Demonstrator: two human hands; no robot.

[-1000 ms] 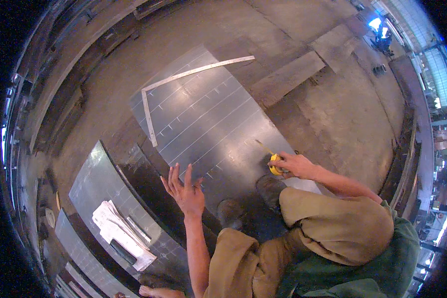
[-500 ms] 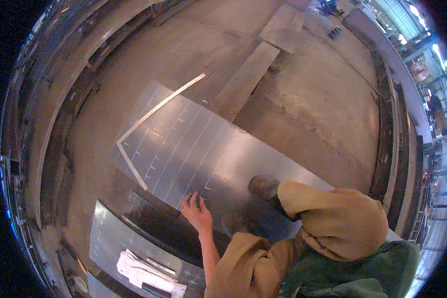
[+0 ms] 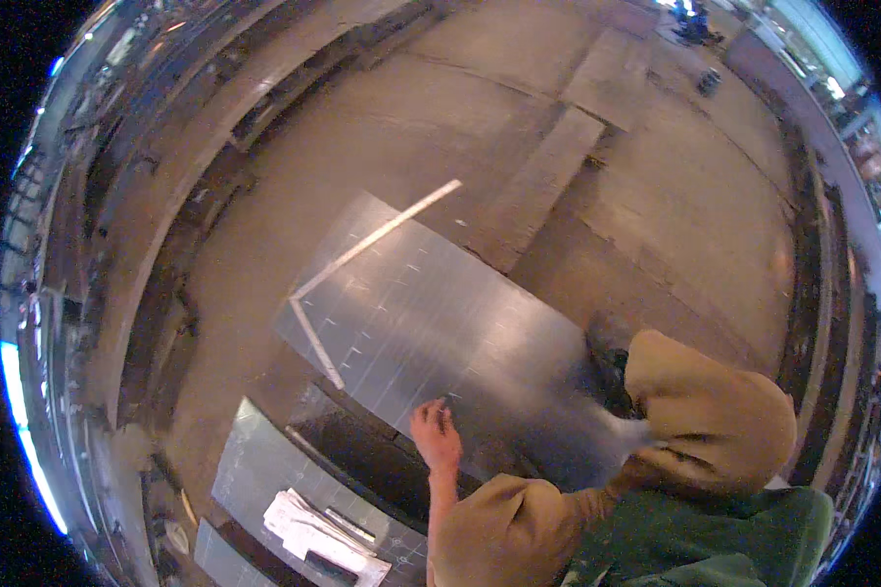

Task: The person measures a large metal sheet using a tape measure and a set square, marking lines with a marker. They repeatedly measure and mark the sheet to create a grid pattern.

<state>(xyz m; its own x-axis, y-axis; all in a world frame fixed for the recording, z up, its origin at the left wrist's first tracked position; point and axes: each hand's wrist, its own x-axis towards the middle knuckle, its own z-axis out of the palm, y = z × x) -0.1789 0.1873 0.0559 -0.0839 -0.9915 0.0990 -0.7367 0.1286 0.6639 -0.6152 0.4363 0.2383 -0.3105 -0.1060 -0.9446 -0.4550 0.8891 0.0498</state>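
My left hand [image 3: 436,437] is over the near edge of a grey metal sheet [image 3: 499,338], left of my knees. Its fingers are curled together around a small dark bit at the fingertips, too blurred to name. Thin marked lines with short cross ticks run over the sheet's left part. A pale L-shaped square [image 3: 377,238] lies on that end, its long arm reaching past the sheet's far edge. My right hand is not in view.
A second metal sheet [image 3: 240,460] at the lower left bears white papers [image 3: 308,528] and a dark flat object [image 3: 333,569]. My bent knee [image 3: 710,421] and dark shoe [image 3: 609,362] are at the sheet's right. Long beams [image 3: 157,230] edge the floor; a flat plate [image 3: 548,186] lies beyond.
The whole view has shifted, so the sheet and square now appear farther right and lower. My left hand's fingers have drawn in from a looser spread, and my shoe has moved right.
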